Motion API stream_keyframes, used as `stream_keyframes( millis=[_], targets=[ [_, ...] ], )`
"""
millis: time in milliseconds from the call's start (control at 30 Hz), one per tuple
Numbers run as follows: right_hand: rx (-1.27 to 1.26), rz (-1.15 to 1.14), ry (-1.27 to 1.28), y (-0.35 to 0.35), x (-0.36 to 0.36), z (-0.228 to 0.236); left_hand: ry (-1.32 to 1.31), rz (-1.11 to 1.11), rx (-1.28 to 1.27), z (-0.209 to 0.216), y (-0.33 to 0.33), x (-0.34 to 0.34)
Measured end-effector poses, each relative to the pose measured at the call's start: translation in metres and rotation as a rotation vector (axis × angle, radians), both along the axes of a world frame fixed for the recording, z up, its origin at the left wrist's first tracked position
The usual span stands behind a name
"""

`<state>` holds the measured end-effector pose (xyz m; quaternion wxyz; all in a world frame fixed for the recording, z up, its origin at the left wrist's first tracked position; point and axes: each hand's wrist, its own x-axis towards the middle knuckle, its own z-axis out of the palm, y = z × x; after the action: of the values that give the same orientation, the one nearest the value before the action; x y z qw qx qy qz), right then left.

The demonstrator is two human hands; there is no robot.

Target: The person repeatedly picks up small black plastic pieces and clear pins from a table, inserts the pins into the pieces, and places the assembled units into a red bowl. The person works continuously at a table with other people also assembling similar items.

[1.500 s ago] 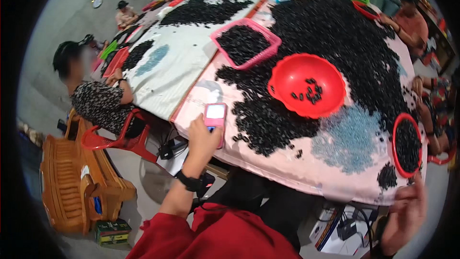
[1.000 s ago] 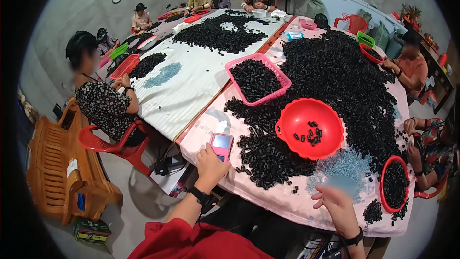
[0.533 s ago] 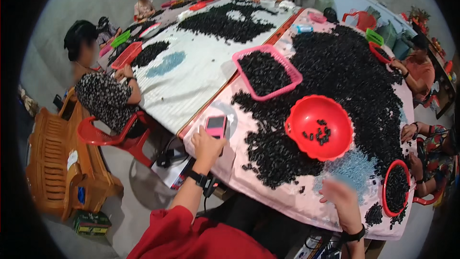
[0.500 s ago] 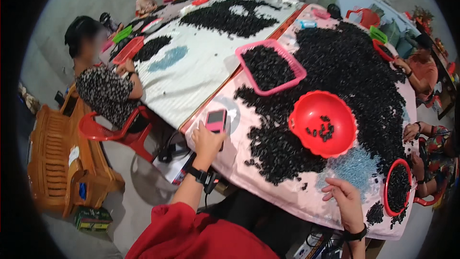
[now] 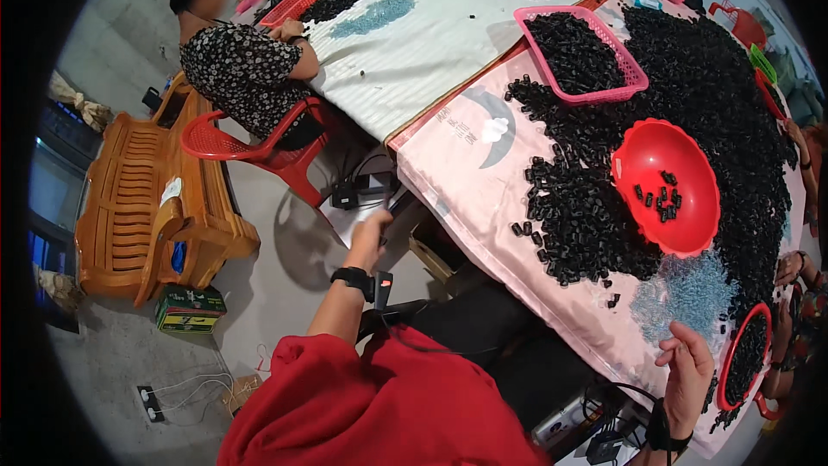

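Black pieces (image 5: 595, 233) are mostly left heaped loose on the pink cloth (image 5: 448, 181); only a few are held in the red bowl (image 5: 660, 147). Left hand (image 5: 369, 237) is lowered beside a white box (image 5: 347, 221), its grip unclear; right hand (image 5: 687, 371), fingers parted, is held well apart, nothing gripped.

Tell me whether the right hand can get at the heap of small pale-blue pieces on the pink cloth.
Probably yes: the right hand looks open and empty by the near edge of the pale-blue heap, and nothing visible stands between them.
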<state>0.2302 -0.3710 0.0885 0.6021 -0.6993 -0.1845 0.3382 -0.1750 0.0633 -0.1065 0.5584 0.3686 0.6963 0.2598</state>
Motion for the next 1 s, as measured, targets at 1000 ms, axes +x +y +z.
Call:
stream_keyframes(
  millis=[1000],
  targets=[
    [-0.273, -0.435, 0.063, -0.01, 0.01, -0.02, 0.987, -1.059, -0.026, -0.198, -0.035, 0.109]
  ],
)
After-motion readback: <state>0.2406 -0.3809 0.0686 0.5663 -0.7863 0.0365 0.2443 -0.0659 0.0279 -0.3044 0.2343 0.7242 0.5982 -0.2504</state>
